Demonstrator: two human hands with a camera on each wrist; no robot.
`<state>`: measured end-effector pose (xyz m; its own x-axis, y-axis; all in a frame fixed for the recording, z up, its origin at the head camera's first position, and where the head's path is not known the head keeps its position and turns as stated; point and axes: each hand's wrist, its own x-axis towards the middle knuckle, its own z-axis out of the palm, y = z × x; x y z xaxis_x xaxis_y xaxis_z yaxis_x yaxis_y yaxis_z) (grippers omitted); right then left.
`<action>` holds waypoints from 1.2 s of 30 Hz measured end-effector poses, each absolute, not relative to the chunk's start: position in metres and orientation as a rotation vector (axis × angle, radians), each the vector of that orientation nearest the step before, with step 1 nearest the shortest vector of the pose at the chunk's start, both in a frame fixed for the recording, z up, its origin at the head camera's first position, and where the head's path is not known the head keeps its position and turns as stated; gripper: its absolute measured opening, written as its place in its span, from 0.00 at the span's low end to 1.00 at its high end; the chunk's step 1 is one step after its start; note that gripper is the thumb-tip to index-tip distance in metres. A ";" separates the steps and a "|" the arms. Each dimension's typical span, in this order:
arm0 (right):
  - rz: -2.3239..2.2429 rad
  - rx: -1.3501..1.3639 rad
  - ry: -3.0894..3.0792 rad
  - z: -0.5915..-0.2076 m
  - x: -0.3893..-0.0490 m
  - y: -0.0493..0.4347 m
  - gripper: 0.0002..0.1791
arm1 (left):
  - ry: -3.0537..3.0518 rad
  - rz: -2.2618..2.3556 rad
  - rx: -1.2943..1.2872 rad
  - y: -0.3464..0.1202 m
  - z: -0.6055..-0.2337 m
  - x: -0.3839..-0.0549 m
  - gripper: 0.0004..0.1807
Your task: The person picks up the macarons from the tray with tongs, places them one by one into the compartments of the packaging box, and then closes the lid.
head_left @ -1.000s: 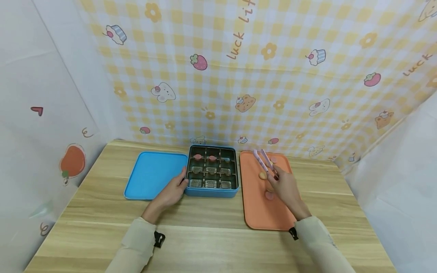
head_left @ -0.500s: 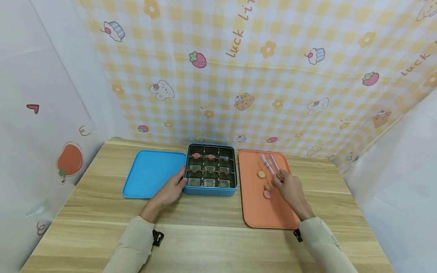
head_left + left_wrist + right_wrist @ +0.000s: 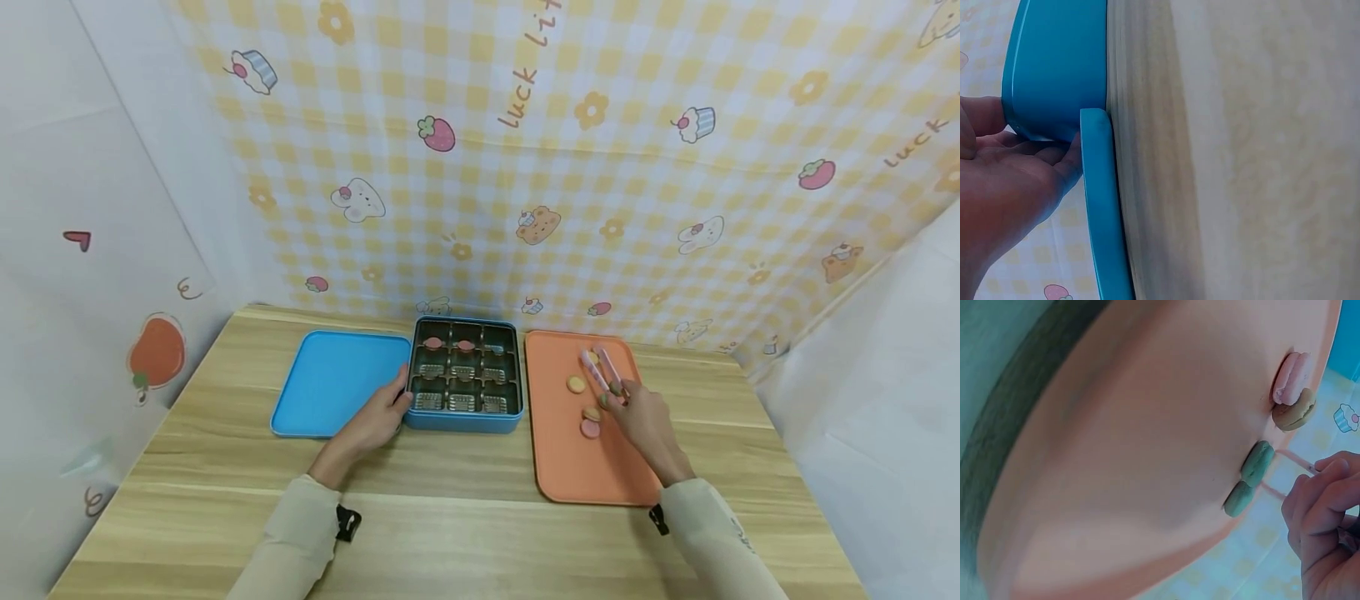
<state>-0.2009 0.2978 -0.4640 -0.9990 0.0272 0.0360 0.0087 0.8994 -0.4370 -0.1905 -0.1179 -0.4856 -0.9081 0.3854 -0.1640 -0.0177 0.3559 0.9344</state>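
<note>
Right hand (image 3: pixel 643 421): fingers pinch pink tongs (image 3: pixel 612 367) over the orange tray (image 3: pixel 557 454); a yellow macaron (image 3: pixel 593 358) shows between the tips — contact unclear.
Green macarons (image 3: pixel 1257 464): two on the tray, plain from the right wrist, mostly hidden from the head.
Left hand (image 3: pixel 377 418): thumb and fingers grip the blue tin (image 3: pixel 463 423).
Pink macarons (image 3: pixel 433 342): two in the tin's back row — head view only.
Table (image 3: pixel 450 537): pale wood grain.
Backdrop (image 3: pixel 480 183): yellow-checked cloth, cupcake prints.
</note>
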 end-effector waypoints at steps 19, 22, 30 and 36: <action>0.661 -0.023 -3.036 -0.471 -0.197 0.300 0.15 | 2.273 1.557 0.330 -0.118 -0.487 -0.183 0.32; 0.682 -0.026 -3.006 -0.471 -0.199 0.299 0.17 | 2.280 1.557 0.331 -0.118 -0.486 -0.184 0.32; 0.736 0.042 -2.924 -0.463 -0.201 0.291 0.20 | 2.278 1.551 0.325 -0.118 -0.487 -0.188 0.32; 0.789 0.111 -2.871 -0.456 -0.202 0.277 0.19 | 2.280 1.551 0.330 -0.118 -0.488 -0.191 0.32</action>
<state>-0.2018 0.2773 -0.4562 -0.9841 -0.0289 0.1750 -0.1143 0.8580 -0.5007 -0.1906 -0.1182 -0.4882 -0.9072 0.3873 -0.1640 -0.0103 0.3694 0.9292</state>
